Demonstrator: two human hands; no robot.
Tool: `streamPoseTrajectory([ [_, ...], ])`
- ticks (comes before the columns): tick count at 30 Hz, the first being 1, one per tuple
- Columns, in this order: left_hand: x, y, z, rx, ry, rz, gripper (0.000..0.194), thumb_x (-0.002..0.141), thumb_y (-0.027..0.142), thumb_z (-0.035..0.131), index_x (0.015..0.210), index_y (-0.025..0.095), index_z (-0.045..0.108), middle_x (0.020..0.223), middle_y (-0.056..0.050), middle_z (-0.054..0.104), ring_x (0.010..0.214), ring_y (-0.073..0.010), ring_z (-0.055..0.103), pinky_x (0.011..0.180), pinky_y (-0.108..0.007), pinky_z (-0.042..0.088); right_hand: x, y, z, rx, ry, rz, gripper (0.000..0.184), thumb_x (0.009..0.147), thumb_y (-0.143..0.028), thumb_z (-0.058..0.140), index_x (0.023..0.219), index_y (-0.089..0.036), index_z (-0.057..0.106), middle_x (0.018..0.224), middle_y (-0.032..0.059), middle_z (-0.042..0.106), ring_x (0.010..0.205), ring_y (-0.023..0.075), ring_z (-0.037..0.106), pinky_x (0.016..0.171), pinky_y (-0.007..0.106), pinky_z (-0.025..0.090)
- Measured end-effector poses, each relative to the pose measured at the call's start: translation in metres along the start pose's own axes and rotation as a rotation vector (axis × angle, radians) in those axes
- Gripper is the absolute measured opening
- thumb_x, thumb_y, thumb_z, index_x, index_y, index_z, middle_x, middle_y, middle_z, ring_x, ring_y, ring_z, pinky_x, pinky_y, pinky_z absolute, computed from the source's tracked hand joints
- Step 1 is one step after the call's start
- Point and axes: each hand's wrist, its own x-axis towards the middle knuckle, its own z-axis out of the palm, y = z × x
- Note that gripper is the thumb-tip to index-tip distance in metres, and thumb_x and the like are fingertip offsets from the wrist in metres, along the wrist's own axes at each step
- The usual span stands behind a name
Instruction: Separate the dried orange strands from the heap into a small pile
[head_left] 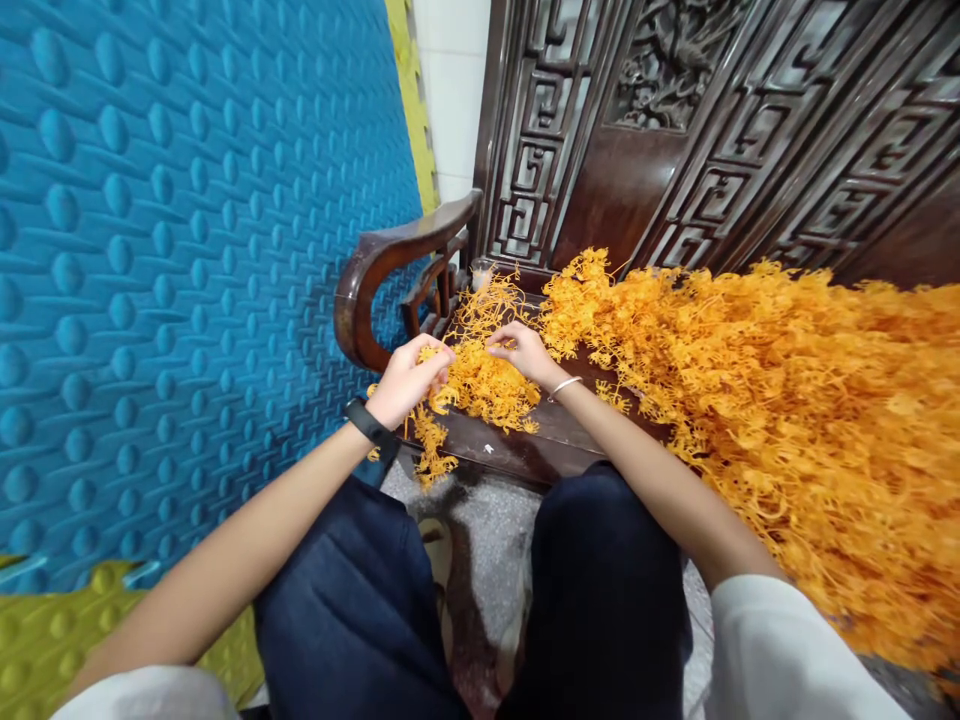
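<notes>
My left hand (412,378), with a black band at the wrist, is closed on a bunch of orange plastic flower pieces (431,445). Part of the bunch hangs below the hand, past the seat's front edge. To its right, my right hand (525,352) has its fingers curled in toward the thumb, over a small pile of orange plastic pieces (495,390). Whatever sits between those fingertips is too small to make out. Thin loose orange stems (491,305) lie on the dark wooden seat (525,442) just behind both hands.
A large orange heap of the same plastic pieces (810,400) covers the bench to the right. The curved wooden armrest (409,235) stands left of the hands, before a blue foam mat (187,250). A carved wooden backrest (630,180) rises behind. A small white scrap (489,449) lies near the seat's edge.
</notes>
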Motion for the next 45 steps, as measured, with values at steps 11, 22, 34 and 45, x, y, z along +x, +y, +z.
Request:
streamPoseTrajectory([
  [11, 0.011, -0.006, -0.002, -0.188, -0.014, -0.026, 0.008, 0.074, 0.017, 0.049, 0.066, 0.015, 0.049, 0.068, -0.001, 0.056, 0.048, -0.0077, 0.050, 0.042, -0.020, 0.037, -0.003, 0.006, -0.001, -0.012, 0.040, 0.071, 0.007, 0.075, -0.024, 0.066, 0.075, -0.020, 0.071, 0.088, 0.0059, 0.066, 0.090, 0.0204, 0.057, 0.090, 0.043, 0.043],
  [22, 0.017, -0.010, 0.003, -0.151, -0.069, 0.192, 0.014, 0.080, 0.028, 0.056, 0.087, 0.016, 0.057, 0.083, -0.001, 0.057, 0.061, -0.0087, 0.054, 0.055, -0.022, 0.045, -0.025, -0.066, -0.009, 0.528, -0.318, 0.297, 0.036, 0.072, -0.051, 0.066, 0.075, -0.015, 0.068, 0.073, 0.0040, 0.067, 0.065, 0.0116, 0.061, 0.064, 0.026, 0.046],
  [34, 0.020, -0.014, 0.004, 0.051, -0.149, -0.014, 0.025, 0.062, 0.034, 0.072, 0.062, 0.013, 0.058, 0.052, 0.003, 0.052, 0.047, -0.0073, 0.043, 0.046, -0.021, 0.032, -0.025, -0.065, -0.008, 0.614, -0.292, 0.169, 0.012, 0.065, -0.018, 0.070, 0.071, -0.015, 0.059, 0.066, -0.0013, 0.064, 0.065, 0.0108, 0.060, 0.069, 0.028, 0.048],
  [45, 0.024, -0.011, 0.020, 0.034, -0.148, 0.007, 0.018, 0.068, 0.024, 0.062, 0.056, 0.015, 0.053, 0.045, 0.005, 0.046, 0.043, -0.0061, 0.038, 0.044, -0.020, 0.028, -0.020, -0.059, 0.005, 0.280, -0.071, 0.154, 0.010, 0.072, -0.009, 0.051, 0.067, -0.018, 0.050, 0.061, -0.0013, 0.053, 0.058, 0.0127, 0.050, 0.062, 0.029, 0.042],
])
